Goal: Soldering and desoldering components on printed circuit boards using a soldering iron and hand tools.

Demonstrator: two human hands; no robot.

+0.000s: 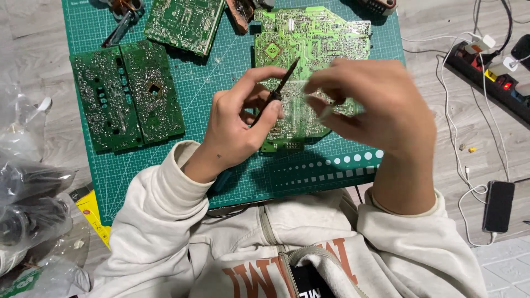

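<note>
A soldering iron (279,91) is gripped in the left hand (240,124), fingers closed round its handle, its tip pointed far and to the right over a bright green board (309,38). This board lies on the green mat (221,83) at the middle of the worktop (441,110). The right hand (375,105) is held just right of the iron, above the board; it is blurred, so whether its grip is closed on anything cannot be told. Two darker boards (127,94) are laid side by side to the left, and another (185,22) at the far edge. A power strip (488,77) and a phone (498,205) are seen at the right.
</note>
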